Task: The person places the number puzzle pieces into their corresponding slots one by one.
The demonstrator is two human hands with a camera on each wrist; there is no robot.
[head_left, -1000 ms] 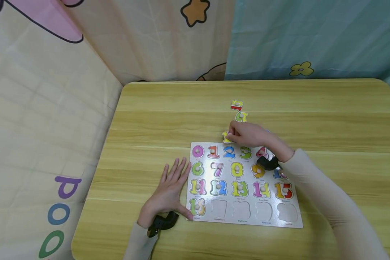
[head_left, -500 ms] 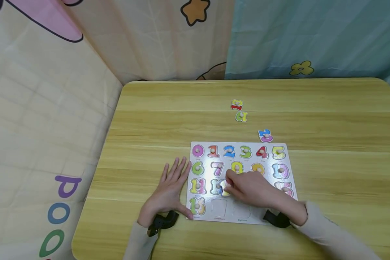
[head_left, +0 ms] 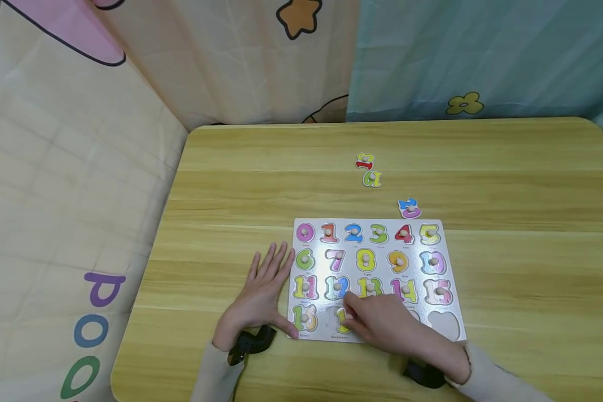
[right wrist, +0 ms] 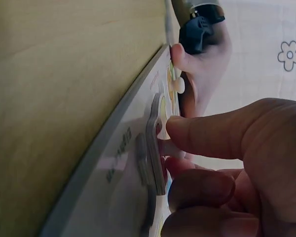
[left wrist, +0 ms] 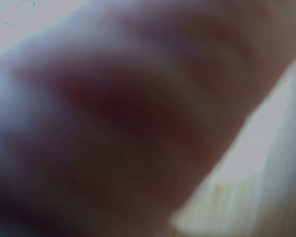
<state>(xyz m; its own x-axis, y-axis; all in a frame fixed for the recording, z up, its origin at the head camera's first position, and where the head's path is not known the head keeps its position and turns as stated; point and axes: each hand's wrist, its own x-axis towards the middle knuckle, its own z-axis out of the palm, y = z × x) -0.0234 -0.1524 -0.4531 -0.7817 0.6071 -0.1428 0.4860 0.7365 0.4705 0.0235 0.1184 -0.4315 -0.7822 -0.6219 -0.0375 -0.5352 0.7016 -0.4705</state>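
A white number puzzle board (head_left: 414, 248) lies on the table. My right hand (head_left: 387, 321) pinches the round knob (right wrist: 170, 147) of a number puzzle piece (head_left: 341, 321) between thumb and fingers. The piece shows a yellow 1; its other digit is covered by the fingers. It is over the recess labelled Seventeen in the bottom row, slightly raised at its edge in the right wrist view. My left hand (head_left: 263, 293) lies with spread fingers at the board's left edge, thumb on the lower left corner. The left wrist view is mostly a dark blur.
Behind the board lie loose pieces: a 20 (head_left: 409, 208), a 19 (head_left: 372, 178) and an 18 (head_left: 364, 161). Pieces 0 to 16 fill the upper rows and the first bottom recess. A bare recess (head_left: 444, 325) shows at bottom right. Curtains (head_left: 221, 61) hang behind the wooden table (head_left: 221, 184).
My right hand has taken the yellow-1 piece from behind the board and brought it toward me, across the board to the bottom row. The left hand has stayed in place.
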